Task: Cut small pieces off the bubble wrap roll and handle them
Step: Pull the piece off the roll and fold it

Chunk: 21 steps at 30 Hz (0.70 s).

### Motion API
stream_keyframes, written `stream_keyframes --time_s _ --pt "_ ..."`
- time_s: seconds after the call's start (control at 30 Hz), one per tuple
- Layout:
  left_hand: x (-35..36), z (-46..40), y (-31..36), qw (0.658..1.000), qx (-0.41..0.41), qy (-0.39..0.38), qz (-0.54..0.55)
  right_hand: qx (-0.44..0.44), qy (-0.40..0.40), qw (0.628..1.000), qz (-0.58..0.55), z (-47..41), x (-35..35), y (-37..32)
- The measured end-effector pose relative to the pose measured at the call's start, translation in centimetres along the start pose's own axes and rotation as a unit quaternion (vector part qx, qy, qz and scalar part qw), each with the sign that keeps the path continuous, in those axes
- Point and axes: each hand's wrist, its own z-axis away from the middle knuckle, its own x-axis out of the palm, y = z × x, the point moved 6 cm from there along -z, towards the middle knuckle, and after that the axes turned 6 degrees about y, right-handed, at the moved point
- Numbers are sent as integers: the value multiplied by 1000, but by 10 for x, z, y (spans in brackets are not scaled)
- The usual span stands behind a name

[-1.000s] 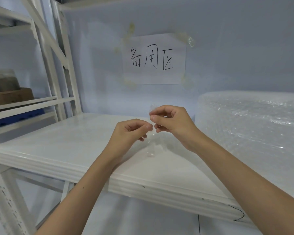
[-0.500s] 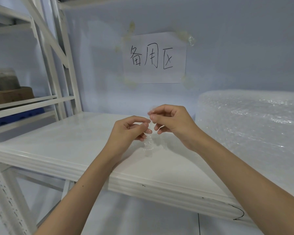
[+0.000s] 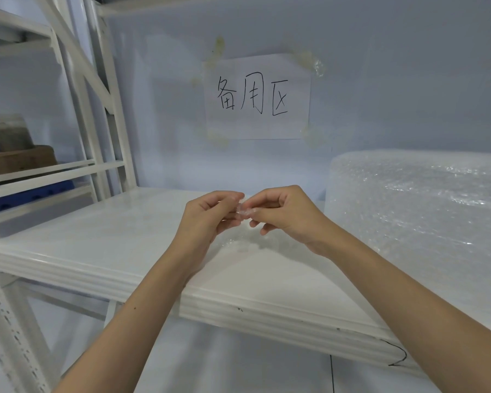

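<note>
Head view: left hand [image 3: 207, 217] and right hand [image 3: 284, 214] pinch a small clear bubble wrap piece [image 3: 243, 209] between fingertips above the white shelf [image 3: 97, 251], whose right end carries the big bubble wrap roll [image 3: 425, 217].

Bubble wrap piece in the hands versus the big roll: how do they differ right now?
The bubble wrap piece is tiny and crumpled; the bubble wrap roll is bulky. The piece is pinched in the air between the left hand and right hand; the roll rests on the shelf. Both are clear plastic.

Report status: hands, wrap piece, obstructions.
Left hand and right hand both pinch the wrap piece above the shelf. Roll sits right. Nothing in the way.
</note>
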Motion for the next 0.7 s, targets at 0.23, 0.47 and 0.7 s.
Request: stream_keyframes --time_s 0.23,0.47,0.7 --pt "-2 -2 -1 1000 -4 11 -2 7 1 1000 20 -1 -1 3" --pt "-2 -2 -1 1000 -11 17 8 4 62 998 30 -4 -8 6" --pt "-1 -2 0 1000 2 12 18 57 19 995 74 -5 0 20"
